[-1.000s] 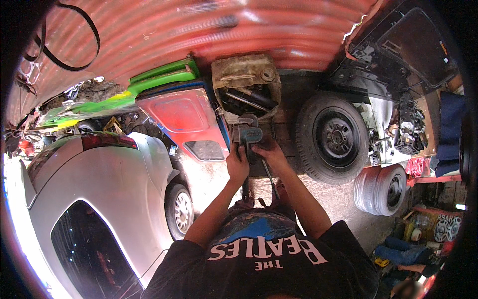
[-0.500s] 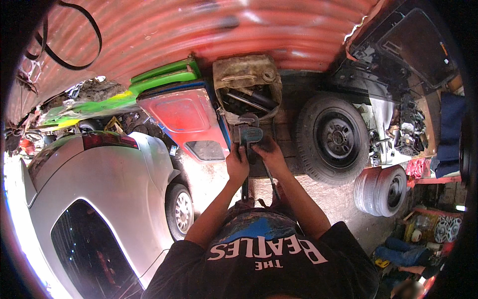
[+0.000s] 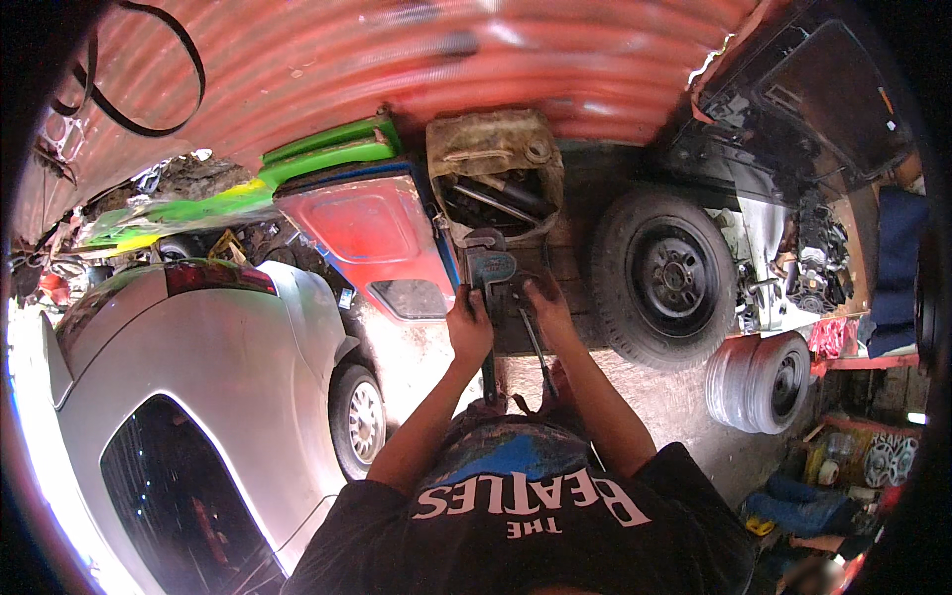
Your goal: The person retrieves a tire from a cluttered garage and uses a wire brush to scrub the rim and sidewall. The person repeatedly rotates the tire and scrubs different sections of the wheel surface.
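Note:
A large pipe wrench (image 3: 493,266) with a worn blue-grey head and a hooked jaw stands out in front of me, its dark handle pointing back toward my body. My left hand (image 3: 470,322) is closed around it just below the head. To the right of the wrench, my right hand (image 3: 546,311) is closed on a thin metal rod (image 3: 533,332), whose shaft slants down toward my waist. Its upper end is hidden in the fingers, so I cannot tell its exact kind. A small gap separates the right fingers from the wrench head.
Beyond the wrench, a cut-open plastic container (image 3: 496,149) holds dark metal tools. A wheel with a tyre (image 3: 669,273) lies to the right on a wooden bench (image 3: 575,238). At left are a red panel (image 3: 362,228) and a silver car (image 3: 198,337). More wheels (image 3: 759,382) stand lower right.
My right hand has drawn slightly right, away from the wrench head, and more of the thin rod shows. The wrench has turned a little in my left hand.

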The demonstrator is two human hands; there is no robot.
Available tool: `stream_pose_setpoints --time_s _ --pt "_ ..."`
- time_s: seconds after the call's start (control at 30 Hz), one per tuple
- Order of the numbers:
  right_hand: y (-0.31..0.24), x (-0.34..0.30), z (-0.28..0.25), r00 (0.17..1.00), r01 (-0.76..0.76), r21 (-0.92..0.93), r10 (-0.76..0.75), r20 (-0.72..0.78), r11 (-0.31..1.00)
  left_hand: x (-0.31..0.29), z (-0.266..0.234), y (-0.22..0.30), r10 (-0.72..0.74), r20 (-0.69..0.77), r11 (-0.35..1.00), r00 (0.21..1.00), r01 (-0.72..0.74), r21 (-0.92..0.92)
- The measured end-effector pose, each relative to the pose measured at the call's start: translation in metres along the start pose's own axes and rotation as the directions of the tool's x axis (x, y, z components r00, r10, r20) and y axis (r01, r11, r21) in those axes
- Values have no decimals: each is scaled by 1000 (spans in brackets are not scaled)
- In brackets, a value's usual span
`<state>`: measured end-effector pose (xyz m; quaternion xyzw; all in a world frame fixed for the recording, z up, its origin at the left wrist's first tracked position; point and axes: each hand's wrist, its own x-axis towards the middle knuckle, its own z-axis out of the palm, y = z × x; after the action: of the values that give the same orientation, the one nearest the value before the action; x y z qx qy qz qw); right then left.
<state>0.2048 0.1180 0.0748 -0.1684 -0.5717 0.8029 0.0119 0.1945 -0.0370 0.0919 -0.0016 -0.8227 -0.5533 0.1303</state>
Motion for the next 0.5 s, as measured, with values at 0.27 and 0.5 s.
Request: stream_pose_setpoints --time_s 0.27,0.5 --pt "-11 7 0 1000 -18 -227 21 13 974 4 -8 6 -102 101 995 990 100 27" --pt "3 21 -8 990 -64 -273 96 105 960 3 -7 16 -57 44 997 997 58 -40"
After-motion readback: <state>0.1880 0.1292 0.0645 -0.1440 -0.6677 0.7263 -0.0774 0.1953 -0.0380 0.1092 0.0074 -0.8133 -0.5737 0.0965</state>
